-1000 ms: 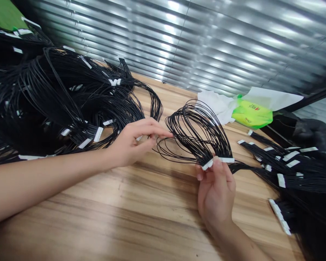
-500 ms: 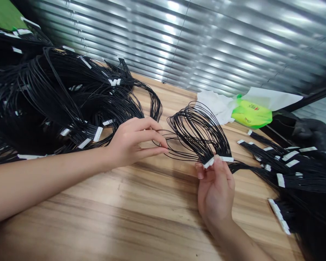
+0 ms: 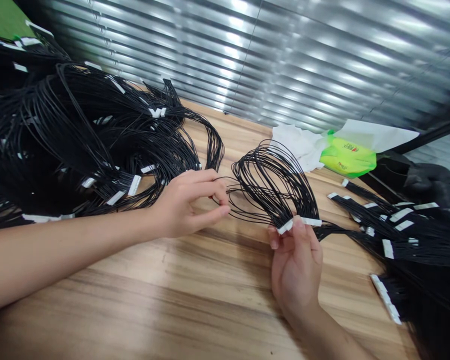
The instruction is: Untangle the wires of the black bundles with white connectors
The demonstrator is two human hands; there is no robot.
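A fanned, looping bundle of thin black wires (image 3: 273, 184) — gathered at its lower end into a narrow white connector (image 3: 300, 224), standing upright.

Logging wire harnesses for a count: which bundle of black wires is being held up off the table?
The looped bundle, pinched at its white connector by the right hand. The other bundles lie in heaps on the wooden table.

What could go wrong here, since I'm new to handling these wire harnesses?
The left hand is at the thin black wires, so a hard pull might strain them where they enter the white connector in the right hand. Loose loops could also snag on the tangled wire heap nearby.
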